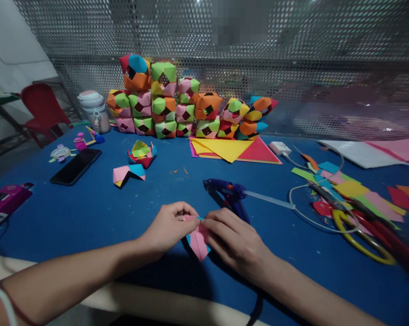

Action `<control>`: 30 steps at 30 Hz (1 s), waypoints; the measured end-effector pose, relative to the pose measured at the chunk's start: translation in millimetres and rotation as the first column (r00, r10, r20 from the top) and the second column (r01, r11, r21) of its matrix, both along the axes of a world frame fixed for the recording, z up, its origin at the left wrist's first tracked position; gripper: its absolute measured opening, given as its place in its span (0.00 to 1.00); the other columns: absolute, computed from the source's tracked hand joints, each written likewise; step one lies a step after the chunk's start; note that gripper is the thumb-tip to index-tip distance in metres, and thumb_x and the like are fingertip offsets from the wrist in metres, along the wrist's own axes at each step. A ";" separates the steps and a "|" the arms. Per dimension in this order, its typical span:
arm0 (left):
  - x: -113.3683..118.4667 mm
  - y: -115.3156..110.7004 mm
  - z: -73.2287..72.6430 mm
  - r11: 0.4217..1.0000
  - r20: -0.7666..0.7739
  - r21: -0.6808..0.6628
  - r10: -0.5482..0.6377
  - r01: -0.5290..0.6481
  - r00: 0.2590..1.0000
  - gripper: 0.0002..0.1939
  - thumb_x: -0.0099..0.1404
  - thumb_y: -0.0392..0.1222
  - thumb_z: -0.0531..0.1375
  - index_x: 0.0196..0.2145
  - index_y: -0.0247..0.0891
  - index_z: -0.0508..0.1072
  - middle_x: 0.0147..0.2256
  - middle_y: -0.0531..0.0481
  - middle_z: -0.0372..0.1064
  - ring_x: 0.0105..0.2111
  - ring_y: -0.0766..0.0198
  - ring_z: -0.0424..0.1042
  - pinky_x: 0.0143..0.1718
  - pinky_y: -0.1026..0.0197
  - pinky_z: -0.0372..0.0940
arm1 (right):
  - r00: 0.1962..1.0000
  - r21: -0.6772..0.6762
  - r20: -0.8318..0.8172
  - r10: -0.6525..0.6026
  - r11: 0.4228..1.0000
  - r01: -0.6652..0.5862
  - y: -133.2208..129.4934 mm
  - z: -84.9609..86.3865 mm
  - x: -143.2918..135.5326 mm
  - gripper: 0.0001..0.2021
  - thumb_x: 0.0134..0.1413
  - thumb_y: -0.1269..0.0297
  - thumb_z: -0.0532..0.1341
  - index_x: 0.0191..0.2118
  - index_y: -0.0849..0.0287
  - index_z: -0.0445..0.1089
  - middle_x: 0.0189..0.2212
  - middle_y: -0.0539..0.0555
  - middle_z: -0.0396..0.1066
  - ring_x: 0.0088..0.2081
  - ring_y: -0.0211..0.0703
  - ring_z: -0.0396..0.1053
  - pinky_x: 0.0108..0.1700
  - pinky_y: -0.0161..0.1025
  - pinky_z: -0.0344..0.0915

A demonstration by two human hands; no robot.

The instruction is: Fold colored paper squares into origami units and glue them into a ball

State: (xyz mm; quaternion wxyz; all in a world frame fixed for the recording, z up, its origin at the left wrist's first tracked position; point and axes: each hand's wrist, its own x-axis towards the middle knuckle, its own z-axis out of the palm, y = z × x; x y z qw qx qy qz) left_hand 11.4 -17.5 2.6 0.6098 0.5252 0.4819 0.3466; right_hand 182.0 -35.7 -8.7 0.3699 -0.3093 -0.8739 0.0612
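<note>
Near the front edge of the blue table, a folded pink and blue paper piece (199, 241) is held up between both hands. My left hand (169, 227) pinches its upper left edge with thumb and fingers closed. On the other side, my right hand (236, 237) has its fingers closed on the upper right edge, where a bit of blue paper shows. My fingers cover the top of the piece. Just beyond my right hand lies a dark blue glue gun (229, 190) with a clear glue stick (269, 199) sticking out of its back.
Folded paper balls (164, 110) are stacked at the back against a perforated metal panel. A folded paper strip (128, 173), a paper bowl shape (142, 154) and a phone (76, 167) lie left. Coloured sheets (236, 149) lie behind; paper scraps and yellow-handled scissors (362, 240) lie right.
</note>
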 end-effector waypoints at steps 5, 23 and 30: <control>-1.5 -0.9 0.7 0.995 -0.066 0.103 -0.004 0.011 0.998 0.03 0.51 0.36 0.58 0.26 0.34 0.69 0.22 0.56 0.62 0.22 0.72 0.57 0.25 0.67 0.51 | 0.978 -0.164 -0.191 -0.084 0.985 0.052 -1.5 2.5 -6.1 0.07 0.54 0.73 0.55 0.40 0.60 0.65 0.31 0.55 0.68 0.32 0.39 0.66 0.32 0.37 0.66; -0.1 -3.1 4.5 0.991 -0.023 0.085 -0.100 0.102 0.995 0.05 0.50 0.33 0.54 0.25 0.35 0.69 0.22 0.57 0.60 0.23 0.72 0.56 0.25 0.68 0.52 | 0.974 -0.382 -0.146 -0.176 0.918 0.108 -1.3 -1.4 -7.1 0.08 0.53 0.72 0.52 0.26 0.60 0.62 0.21 0.49 0.63 0.23 0.35 0.60 0.25 0.33 0.57; -0.4 -3.7 -3.1 0.986 -0.087 0.134 -0.088 0.099 0.992 0.02 0.51 0.35 0.56 0.23 0.34 0.67 0.20 0.57 0.58 0.21 0.73 0.54 0.23 0.68 0.50 | 0.978 -0.404 -0.142 -0.150 0.911 0.080 -2.3 -2.1 -7.5 0.08 0.55 0.71 0.52 0.26 0.60 0.64 0.22 0.50 0.63 0.23 0.35 0.60 0.26 0.34 0.57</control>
